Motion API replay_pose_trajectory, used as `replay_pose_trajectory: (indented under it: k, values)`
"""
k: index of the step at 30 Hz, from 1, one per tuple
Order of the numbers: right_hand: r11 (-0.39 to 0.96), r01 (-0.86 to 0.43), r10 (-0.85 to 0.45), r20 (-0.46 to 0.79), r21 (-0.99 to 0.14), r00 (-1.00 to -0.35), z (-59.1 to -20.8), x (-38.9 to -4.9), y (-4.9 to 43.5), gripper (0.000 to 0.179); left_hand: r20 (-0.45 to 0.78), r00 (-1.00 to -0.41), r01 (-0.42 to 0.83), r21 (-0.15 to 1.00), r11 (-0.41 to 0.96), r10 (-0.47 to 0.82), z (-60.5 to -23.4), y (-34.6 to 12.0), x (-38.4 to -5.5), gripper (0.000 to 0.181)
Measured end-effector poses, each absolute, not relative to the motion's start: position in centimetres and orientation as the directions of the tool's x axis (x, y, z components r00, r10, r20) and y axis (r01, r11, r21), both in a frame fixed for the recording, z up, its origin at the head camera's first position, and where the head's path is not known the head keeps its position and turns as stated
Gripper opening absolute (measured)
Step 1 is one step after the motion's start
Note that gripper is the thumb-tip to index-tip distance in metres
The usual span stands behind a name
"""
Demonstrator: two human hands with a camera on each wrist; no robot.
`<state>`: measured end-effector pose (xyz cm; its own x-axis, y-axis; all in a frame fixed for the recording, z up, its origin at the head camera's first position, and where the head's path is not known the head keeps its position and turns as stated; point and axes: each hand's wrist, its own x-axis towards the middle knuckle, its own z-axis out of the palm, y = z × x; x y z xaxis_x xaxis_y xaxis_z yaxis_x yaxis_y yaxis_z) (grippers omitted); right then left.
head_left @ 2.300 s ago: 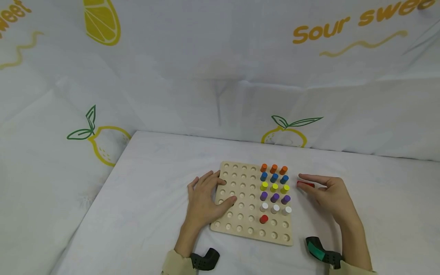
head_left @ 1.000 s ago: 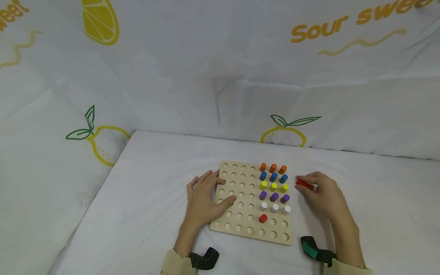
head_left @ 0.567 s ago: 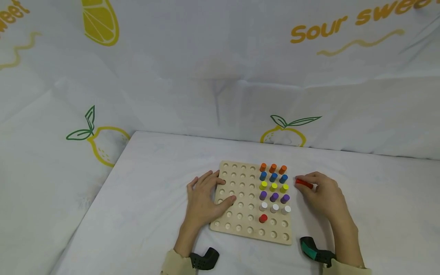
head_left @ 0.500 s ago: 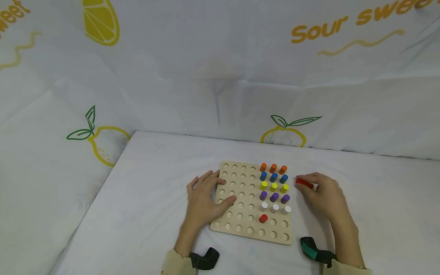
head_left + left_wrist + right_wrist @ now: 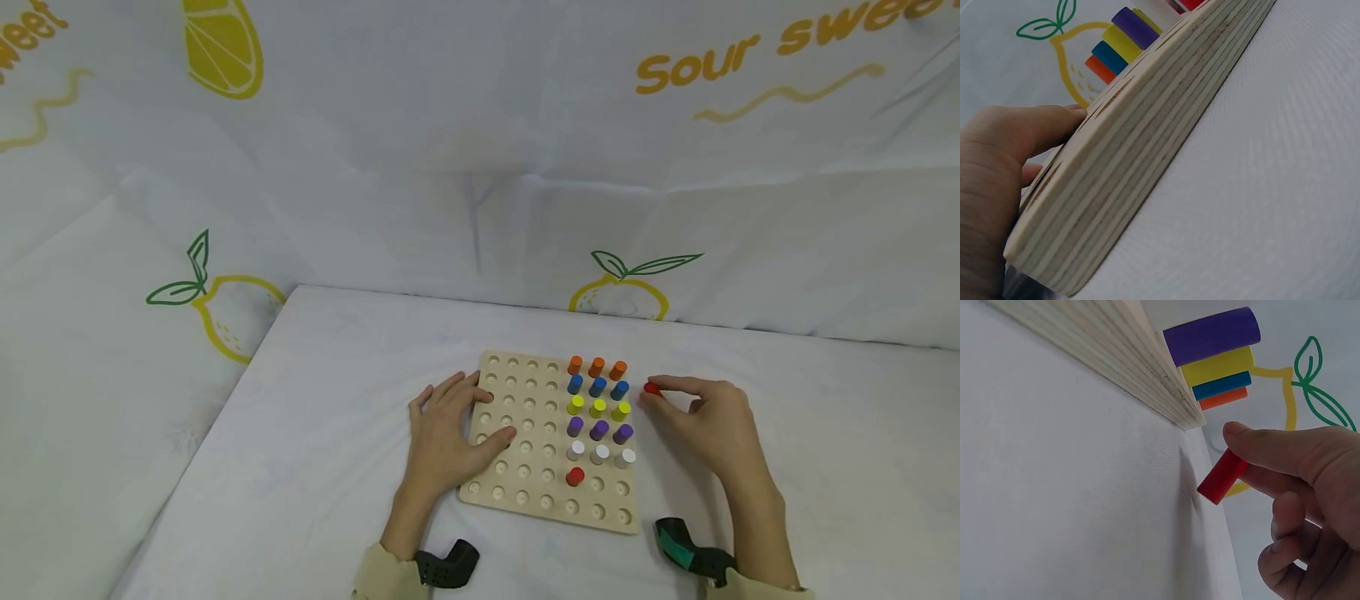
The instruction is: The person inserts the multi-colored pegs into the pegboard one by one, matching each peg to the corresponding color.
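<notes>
A square wooden pegboard [image 5: 528,467] lies on the white table, with upright pegs in its right-hand columns. My left hand [image 5: 448,435] rests on its left edge, fingers spread, the thumb lying over the top face; in the left wrist view that thumb [image 5: 1047,128] reaches across the rim. Just right of the board, my right hand [image 5: 708,421] pinches a red peg [image 5: 1221,478] between thumb and forefinger, its lower end pointing down in the right wrist view. From the head only the top of this peg shows. Another red peg [image 5: 575,477] stands in the board below the white row.
Rows of three pegs stand in orange [image 5: 597,367], blue [image 5: 597,387], yellow [image 5: 597,408], purple [image 5: 599,431] and white [image 5: 599,454]. Bare holes fill the board's left side and front row. A white cloth printed with lemons [image 5: 618,296] hangs behind the table.
My right hand first closed on the red peg lying beside the board; the peg has since turned from lying sideways to nearly upright in my fingertips. My left hand has stayed put.
</notes>
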<state>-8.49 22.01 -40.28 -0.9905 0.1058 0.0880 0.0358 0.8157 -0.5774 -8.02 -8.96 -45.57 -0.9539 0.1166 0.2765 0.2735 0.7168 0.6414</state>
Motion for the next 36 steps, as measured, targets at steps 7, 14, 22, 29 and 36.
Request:
replay_pose_trajectory:
  k: [7,14,22,29,36]
  values:
    - [0.783,-0.016,0.071,0.115,-0.622,-0.991,-40.1,-8.6,21.6,0.028,0.271,-0.956,0.269,0.648,0.712,0.115,-45.7,-9.0,-8.0,0.039]
    - [0.732,-0.034,0.05,0.104,-0.681,-0.993,-39.5,-8.3,21.4,0.029,0.253,-0.961,0.255,0.647,0.719,0.113,-45.7,-8.9,-8.0,0.041]
    - [0.694,-0.128,-0.028,0.151,-0.709,-0.988,-38.6,-7.0,21.8,0.026,0.244,-0.963,0.247,0.643,0.725,0.111,-45.7,-9.0,-8.0,0.041]
    - [0.643,-0.109,-0.029,0.117,-0.758,-0.993,-37.7,-5.0,22.1,0.024,0.257,-0.96,0.255,0.646,0.72,0.109,-45.5,-8.9,-8.0,0.04]
    - [0.599,-0.105,-0.028,0.11,-0.794,-0.994,-37.3,-3.0,21.5,0.023,0.251,-0.962,0.251,0.651,0.717,0.109,-45.5,-8.9,-8.0,0.04]
